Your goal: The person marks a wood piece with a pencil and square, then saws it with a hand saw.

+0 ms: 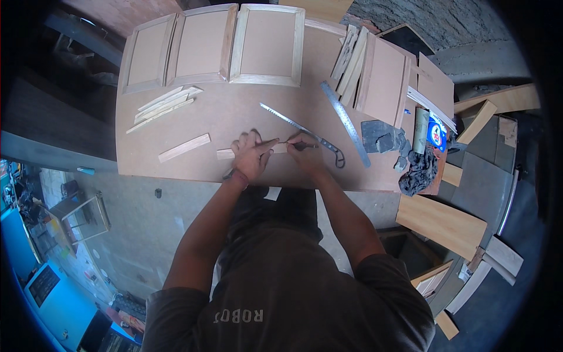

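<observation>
I've got my left hand (251, 156) pressed flat over the short wood strip (225, 154) at the table's (176, 170) near edge, pinning it, while my right hand (303, 146) pinches a pencil (282, 142) to mark it.

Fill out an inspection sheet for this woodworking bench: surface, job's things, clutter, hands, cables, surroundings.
Surface: brown board worktop, mostly bare in the middle.
Job's things: short wood strip lying flat under the left hand; thin pencil-like tool in the right hand, tip at the strip.
Clutter: hand saw, steel ruler, loose wood strips, three framed panels, stacked panels, dark rag.
Hands: left hand presses the strip down; right hand grips the tool.
Cables: nothing seen.
Surroundings: concrete floor, board offcuts to the right.
</observation>
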The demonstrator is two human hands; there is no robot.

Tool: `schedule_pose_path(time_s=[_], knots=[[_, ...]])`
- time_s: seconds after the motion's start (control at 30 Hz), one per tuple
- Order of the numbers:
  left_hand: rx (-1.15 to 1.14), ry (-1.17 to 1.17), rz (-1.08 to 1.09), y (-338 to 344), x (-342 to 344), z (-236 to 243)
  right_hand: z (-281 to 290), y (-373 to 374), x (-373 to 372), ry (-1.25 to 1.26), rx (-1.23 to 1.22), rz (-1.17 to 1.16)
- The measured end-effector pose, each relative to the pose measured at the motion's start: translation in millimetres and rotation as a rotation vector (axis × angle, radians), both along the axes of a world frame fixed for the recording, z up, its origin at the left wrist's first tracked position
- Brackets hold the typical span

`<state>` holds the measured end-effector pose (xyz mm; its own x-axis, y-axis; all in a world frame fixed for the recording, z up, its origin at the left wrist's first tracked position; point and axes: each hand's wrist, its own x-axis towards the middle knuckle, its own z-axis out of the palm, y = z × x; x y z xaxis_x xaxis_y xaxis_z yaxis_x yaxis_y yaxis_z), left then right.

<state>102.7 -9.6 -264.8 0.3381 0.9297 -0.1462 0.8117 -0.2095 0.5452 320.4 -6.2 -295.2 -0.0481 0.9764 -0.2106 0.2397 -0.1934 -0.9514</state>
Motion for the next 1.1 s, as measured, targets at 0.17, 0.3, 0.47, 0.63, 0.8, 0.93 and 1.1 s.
schedule_pose_path(time_s=[0.17,0.3,0.47,0.63,0.8,0.93,1.1], knots=[[-0.007,0.000,-0.004,1,2,2,-4,0,1,0.037,0.019,-0.021],[0.004,0.001,0.000,0,1,1,-3,0,-1,0.050,0.042,-0.016],[0.004,0.013,-0.003,0,1,1,-9,-2,3,-0.079,0.112,0.072],[-0.001,-0.011,-0.001,-1,1,-1,3,-1,3,0.029,0.026,0.015],[0.010,-0.006,-0.001,-2,-1,-2,28,-2,20,0.090,0.055,-0.287],[0.051,-0.001,0.014,-1,5,3,29,-9,91,-0.499,0.484,-0.468],[0.154,-0.019,0.050,-13,6,-8,29,-38,142,-0.854,0.223,-0.400]])
